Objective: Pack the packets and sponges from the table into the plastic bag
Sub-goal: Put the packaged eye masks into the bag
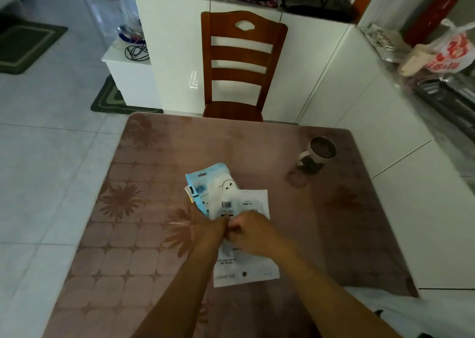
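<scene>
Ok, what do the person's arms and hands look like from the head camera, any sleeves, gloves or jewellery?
Both forearms are bare as far as the frame shows, with no sleeves in view. The left hand and right hand wear no gloves. No watch, bracelet or ring is visible, though the fingers are partly hidden and slightly blurred, so a thin ring cannot be ruled out.

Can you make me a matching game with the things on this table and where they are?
Things:
1. mug
2. chair
3. blue packet
4. white bag

Places:
A. under both hands
B. at the table's far edge
C. on the table's right side
D. just beyond the hands

Pairs: 1-C, 2-B, 3-D, 4-A
</scene>
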A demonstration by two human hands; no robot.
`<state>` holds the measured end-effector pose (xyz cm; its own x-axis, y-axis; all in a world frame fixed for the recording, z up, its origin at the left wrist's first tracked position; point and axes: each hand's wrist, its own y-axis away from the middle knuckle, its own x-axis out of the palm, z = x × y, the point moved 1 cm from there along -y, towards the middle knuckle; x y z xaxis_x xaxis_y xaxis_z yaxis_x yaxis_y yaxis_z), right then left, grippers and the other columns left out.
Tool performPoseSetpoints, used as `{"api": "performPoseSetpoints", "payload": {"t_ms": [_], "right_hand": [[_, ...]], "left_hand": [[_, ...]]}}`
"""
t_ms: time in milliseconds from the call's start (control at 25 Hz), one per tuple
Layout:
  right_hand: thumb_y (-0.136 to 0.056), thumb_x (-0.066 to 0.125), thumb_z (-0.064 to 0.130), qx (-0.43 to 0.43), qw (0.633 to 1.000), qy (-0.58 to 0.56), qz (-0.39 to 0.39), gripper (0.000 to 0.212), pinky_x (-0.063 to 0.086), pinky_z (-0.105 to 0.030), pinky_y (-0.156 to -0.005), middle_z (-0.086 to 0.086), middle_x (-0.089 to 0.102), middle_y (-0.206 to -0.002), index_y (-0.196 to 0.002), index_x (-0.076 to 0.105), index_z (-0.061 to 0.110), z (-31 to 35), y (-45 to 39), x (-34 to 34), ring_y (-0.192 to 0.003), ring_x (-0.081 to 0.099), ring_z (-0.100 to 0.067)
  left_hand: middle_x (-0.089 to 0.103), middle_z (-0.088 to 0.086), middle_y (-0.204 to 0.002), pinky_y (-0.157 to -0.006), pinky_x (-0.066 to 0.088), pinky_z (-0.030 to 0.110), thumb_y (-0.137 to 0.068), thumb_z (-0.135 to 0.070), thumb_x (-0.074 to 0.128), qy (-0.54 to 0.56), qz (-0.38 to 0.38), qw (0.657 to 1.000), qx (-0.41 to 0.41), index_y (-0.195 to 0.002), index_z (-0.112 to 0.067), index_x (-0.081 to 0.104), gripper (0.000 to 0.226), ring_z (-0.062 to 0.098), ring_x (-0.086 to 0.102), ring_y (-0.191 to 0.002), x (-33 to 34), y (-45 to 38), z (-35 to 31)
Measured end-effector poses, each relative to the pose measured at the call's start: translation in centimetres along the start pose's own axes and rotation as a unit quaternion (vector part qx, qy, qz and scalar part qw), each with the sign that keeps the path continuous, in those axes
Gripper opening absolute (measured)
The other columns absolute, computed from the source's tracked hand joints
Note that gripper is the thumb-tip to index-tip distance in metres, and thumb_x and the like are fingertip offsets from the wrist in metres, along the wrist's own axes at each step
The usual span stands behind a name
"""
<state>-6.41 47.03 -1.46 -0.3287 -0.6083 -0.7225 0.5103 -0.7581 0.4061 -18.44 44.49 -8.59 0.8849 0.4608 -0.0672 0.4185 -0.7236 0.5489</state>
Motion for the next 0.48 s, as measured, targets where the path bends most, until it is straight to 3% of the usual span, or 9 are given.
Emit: {"api": "performPoseSetpoints", "payload": {"t_ms": [40, 120, 200, 240, 320, 400, 480], "right_hand": [[-0.09, 0.055, 0.024, 0.017, 0.998, 0.011, -0.053, 0.019, 0.054, -0.039, -0.073, -0.006, 0.072, -0.09, -0.093, 0.071, 0.014, -0.7, -0.4, -1.7, -0.077, 0.064, -0.019], [-0.092, 0.055, 0.022, 0.092, 0.966, 0.054, -0.234, 0.027, 0.049, -0.032, -0.067, -0.005, 0.067, -0.109, -0.118, 0.059, 0.016, -2.8, -1.2, -6.4, -0.085, 0.061, -0.017], [-0.09, 0.059, 0.017, 0.147, 0.915, 0.118, -0.357, 0.056, 0.053, -0.034, -0.079, -0.011, 0.048, -0.139, -0.14, 0.034, 0.016, -5.5, -1.7, -10.3, -0.109, 0.058, -0.027], [-0.088, 0.062, 0.014, 0.17, 0.907, 0.143, -0.358, 0.068, 0.051, -0.04, -0.087, -0.014, 0.035, -0.149, -0.145, 0.025, 0.015, -6.9, -2.0, -11.6, -0.121, 0.051, -0.034], [-0.086, 0.064, 0.01, 0.206, 0.926, 0.134, -0.285, 0.083, 0.045, -0.046, -0.097, -0.014, 0.02, -0.158, -0.151, 0.013, 0.013, -9.7, -3.3, -13.2, -0.13, 0.042, -0.04], [-0.086, 0.062, 0.007, 0.26, 0.943, 0.06, -0.198, 0.08, 0.044, -0.043, -0.097, -0.016, 0.03, -0.154, -0.152, 0.017, 0.013, -12.1, -4.1, -13.8, -0.126, 0.046, -0.041], [-0.089, 0.057, 0.009, 0.269, 0.94, 0.054, -0.204, 0.056, 0.045, -0.04, -0.096, -0.02, 0.047, -0.142, -0.142, 0.041, 0.011, -13.2, -4.8, -13.7, -0.12, 0.052, -0.04]], "left_hand": [[0.068, 0.005, -0.115, -0.07, 0.061, 0.047, -0.05, -0.029, 0.081, -0.012, -0.009, 1.0, 0.024, -0.122, -0.042, 0.043, 0.083, 0.023, 0.07, -0.09, -0.1, 0.1, 0.0], [0.052, 0.003, -0.137, -0.07, 0.058, 0.038, -0.062, -0.022, 0.082, -0.082, -0.037, 0.99, 0.106, -0.142, -0.049, 0.019, 0.105, 0.02, 0.062, -0.103, 0.0, 0.9, -0.3], [0.026, 0.005, -0.153, -0.063, 0.048, 0.02, -0.075, -0.018, 0.078, -0.176, -0.05, 0.968, 0.172, -0.15, -0.042, 0.003, 0.109, 0.013, 0.048, -0.109, 0.1, 1.7, -0.8], [0.014, 0.007, -0.158, -0.061, 0.046, 0.017, -0.08, -0.019, 0.073, -0.224, -0.044, 0.949, 0.218, -0.149, -0.045, -0.001, 0.104, 0.013, 0.048, -0.108, 0.2, 1.9, -0.6], [-0.001, 0.007, -0.161, -0.069, 0.058, 0.03, -0.087, -0.023, 0.065, -0.293, -0.014, 0.91, 0.293, -0.146, -0.054, -0.002, 0.094, 0.022, 0.056, -0.111, 0.1, 2.1, -0.6], [0.003, 0.002, -0.16, -0.087, 0.055, 0.039, -0.088, -0.023, 0.063, -0.308, 0.026, 0.901, 0.304, -0.146, -0.053, 0.007, 0.086, 0.024, 0.049, -0.124, -0.3, 2.1, -0.6], [0.019, -0.009, -0.149, -0.095, 0.05, 0.032, -0.088, -0.02, 0.065, -0.278, 0.059, 0.91, 0.3, -0.145, -0.047, 0.023, 0.076, 0.011, 0.045, -0.121, -1.4, 2.5, -0.4]]}}
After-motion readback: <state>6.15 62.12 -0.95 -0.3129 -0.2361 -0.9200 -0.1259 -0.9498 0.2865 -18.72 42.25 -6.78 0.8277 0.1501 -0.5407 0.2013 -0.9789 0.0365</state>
